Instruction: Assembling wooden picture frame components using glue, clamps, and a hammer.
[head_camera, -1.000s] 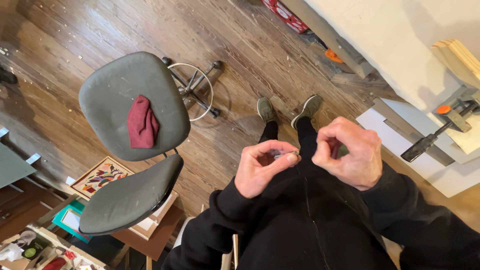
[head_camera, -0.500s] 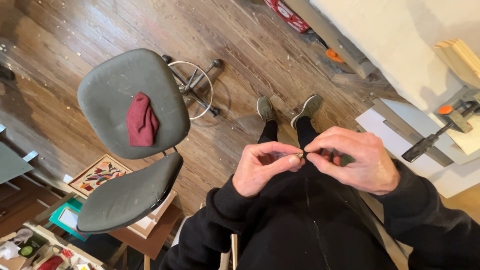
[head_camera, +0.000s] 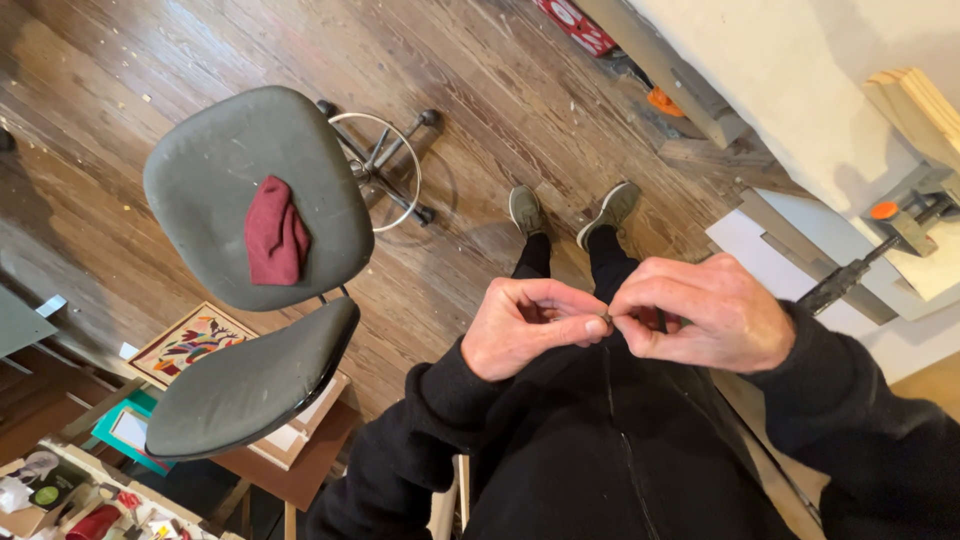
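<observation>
Pinching together at frame centre, the left hand (head_camera: 525, 325) and right hand (head_camera: 700, 315) meet fingertip to fingertip above a black zipped jacket (head_camera: 600, 450); fingers clamp on something too small to identify. Left of them, a grey swivel chair (head_camera: 255, 190) carries a folded maroon cloth (head_camera: 275, 232) over the wooden floor (head_camera: 480, 60).

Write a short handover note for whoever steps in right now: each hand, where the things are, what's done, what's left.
Left hand: curled, thumb and forefinger pinching a tiny object at chest height.
Right hand: fingertips meet the left's on the same object; too small to identify.
Around: grey chair on the wooden floor to the left, a dark red cloth lying on its seat. A clamp with an orange knob sits on the white bench to the right.
Done: object is gripped between both hands.
Left: cannot judge; nothing set down.
</observation>
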